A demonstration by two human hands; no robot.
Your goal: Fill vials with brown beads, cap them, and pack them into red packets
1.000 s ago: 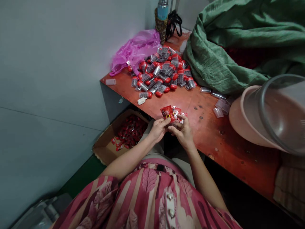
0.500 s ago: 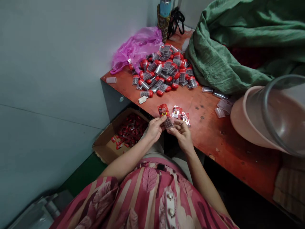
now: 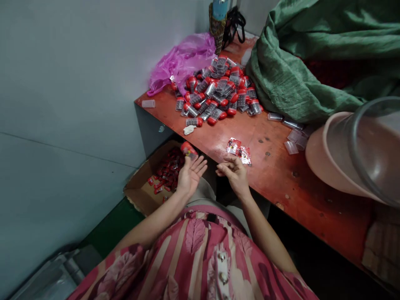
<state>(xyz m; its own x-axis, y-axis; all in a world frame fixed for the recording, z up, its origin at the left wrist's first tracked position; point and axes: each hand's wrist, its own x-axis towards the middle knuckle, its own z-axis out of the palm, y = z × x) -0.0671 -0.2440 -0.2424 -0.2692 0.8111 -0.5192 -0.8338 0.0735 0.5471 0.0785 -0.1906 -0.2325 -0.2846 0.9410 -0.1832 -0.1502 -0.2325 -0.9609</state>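
Observation:
Palm up and fingers spread, my left hand point(image 3: 190, 178) is beside the cardboard box. A small red printed packet point(image 3: 189, 151), slightly blurred, is at its thumb side, above the box's edge; I cannot tell whether it still touches the thumb. My right hand point(image 3: 234, 171) is at the table edge with thumb and fingertips drawn together; anything between them is hidden. Just beyond it, two flat shiny red packets point(image 3: 239, 150) lie on the table. The cardboard box point(image 3: 137, 189) below holds many red packets point(image 3: 168, 171).
A pile of clear containers with red caps point(image 3: 215, 93) covers the far table point(image 3: 275, 166). Around it are a pink plastic bag point(image 3: 184, 56), a green cloth sack point(image 3: 281, 79) and clear empty sleeves point(image 3: 293, 139). A pink tub point(image 3: 326, 162) stands at the right; a wall point(image 3: 68, 91) bounds the left.
The packet held between both hands has moved left and down, over the box. My left hand has moved left and opened. My right hand has come off the packet and stays near the edge.

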